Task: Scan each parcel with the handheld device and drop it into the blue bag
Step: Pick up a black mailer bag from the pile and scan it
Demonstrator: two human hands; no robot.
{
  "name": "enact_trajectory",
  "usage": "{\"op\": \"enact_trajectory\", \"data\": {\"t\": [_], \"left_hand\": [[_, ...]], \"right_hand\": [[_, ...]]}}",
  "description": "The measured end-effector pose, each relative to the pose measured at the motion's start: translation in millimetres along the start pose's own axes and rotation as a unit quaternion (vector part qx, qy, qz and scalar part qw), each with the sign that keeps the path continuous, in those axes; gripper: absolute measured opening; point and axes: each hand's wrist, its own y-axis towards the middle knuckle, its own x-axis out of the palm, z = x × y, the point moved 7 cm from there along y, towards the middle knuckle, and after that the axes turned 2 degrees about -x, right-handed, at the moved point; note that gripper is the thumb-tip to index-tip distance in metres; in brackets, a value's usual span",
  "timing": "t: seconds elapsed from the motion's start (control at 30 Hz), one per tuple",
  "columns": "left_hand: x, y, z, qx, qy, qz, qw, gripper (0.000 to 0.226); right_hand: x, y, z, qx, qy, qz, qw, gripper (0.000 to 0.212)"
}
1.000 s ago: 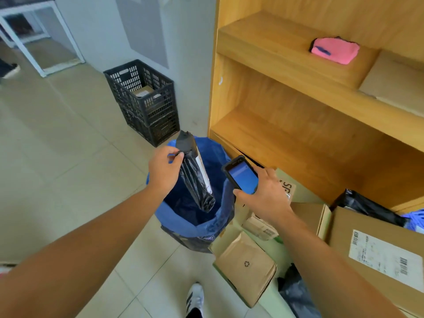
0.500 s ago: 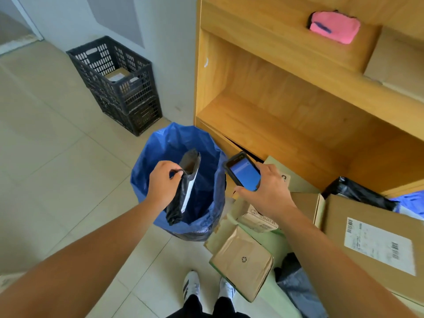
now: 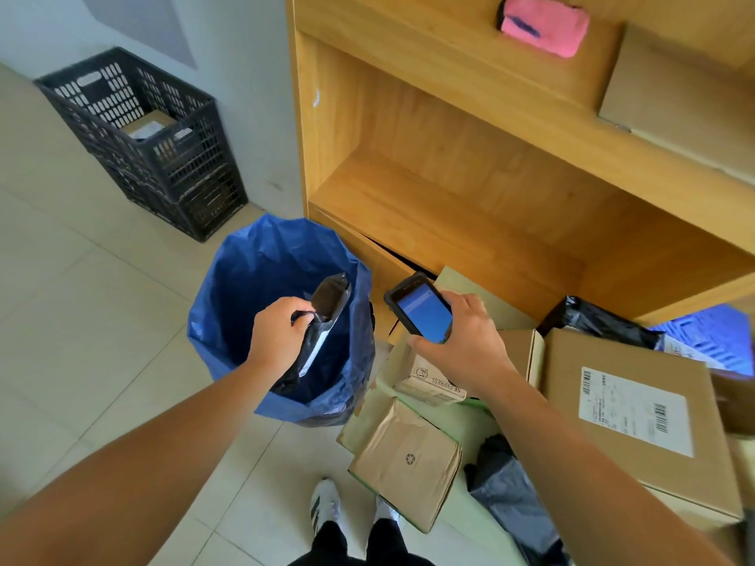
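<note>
We see the left hand [image 3: 278, 335] clamped on the top end of a black plastic parcel [image 3: 316, 332], which hangs down inside the open mouth of the blue bag [image 3: 228, 320]. A white label strip shows along the parcel's side. The bag stands on the tiled floor [image 3: 81, 320], just beside the corner of a wooden shelf unit [image 3: 449, 165].

The right hand [image 3: 461, 341] grips the handheld device [image 3: 421, 310], its blue screen facing up; the device is held just to the right of the bag's rim, above a heap of cardboard parcels. In that heap we note a small box printed "SF EXPRESS" [image 3: 433, 381] directly under the right hand, a brown paper parcel with a recycling mark [image 3: 408, 459] nearer the person's feet, and a large carton with a white barcode label [image 3: 637, 410] at the right. A black poly bag [image 3: 592, 320] lies behind that carton.

On the upper shelf sits a pink pouch [image 3: 543, 24]. A black plastic crate [image 3: 139, 132] stands against the wall at the left, well apart from the bag, with a parcel inside it. White shoes [image 3: 325, 504] show at the bottom edge.
</note>
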Motion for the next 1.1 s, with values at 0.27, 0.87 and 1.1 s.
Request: {"op": "enact_trajectory", "data": {"t": [0.27,0.87,1.1], "left_hand": [[24.3,-28.4,-26.3,-0.064,0.024,-0.059,0.996,0.015],[15.6,-26.7,17.3,-0.016,0.053,-0.062,0.997,0.018],[56.7,-33.8,93.4,0.071,0.070,-0.102,0.990,0.033]], "right_hand": [[9.5,1.8,3.0,0.000,0.006,-0.009,1.000,0.086],[9.1,-24.1,22.9,0.016,0.017,0.002,1.000,0.084],[-31.8,-59.4,80.3,0.050,0.019,0.048,0.997,0.072]]}}
